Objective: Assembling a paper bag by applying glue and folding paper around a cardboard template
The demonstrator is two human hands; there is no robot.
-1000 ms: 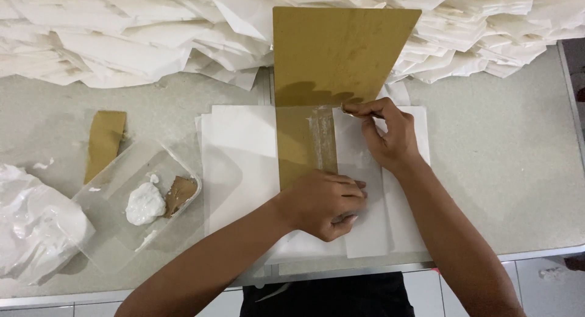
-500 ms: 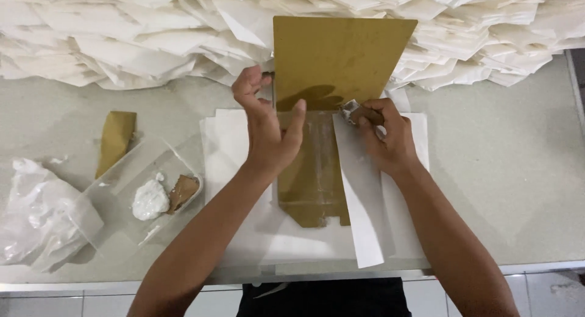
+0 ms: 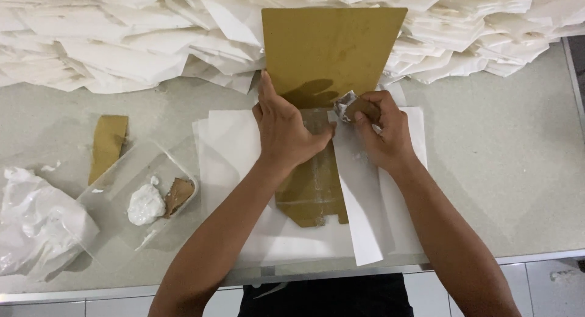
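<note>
the left hand (image 3: 285,131) lies flat and spread on the brown card (image 3: 326,55), fingers pointing up toward its wide top, pressing it down and holding nothing. the right hand (image 3: 381,131) is closed narrow around a small brown scrap (image 3: 359,105) smeared with white paste, its tip touching the card just beside the left thumb. the card lies on a stack of white paper sheets (image 3: 234,146) in the middle of the desk (image 3: 506,171), its lower part glossy between the two forearms. one white sheet (image 3: 359,201) is folded over along the card's right edge. a heap of folded white paper (image 3: 122,49) fills the far side of the desk. to the left sits a clear tray (image 3: 113,201) with a blob of white paste (image 3: 145,204) and another brown scrap (image 3: 178,195), near a brown strip (image 3: 108,143) and a crumpled plastic bag (image 3: 36,225)
</note>
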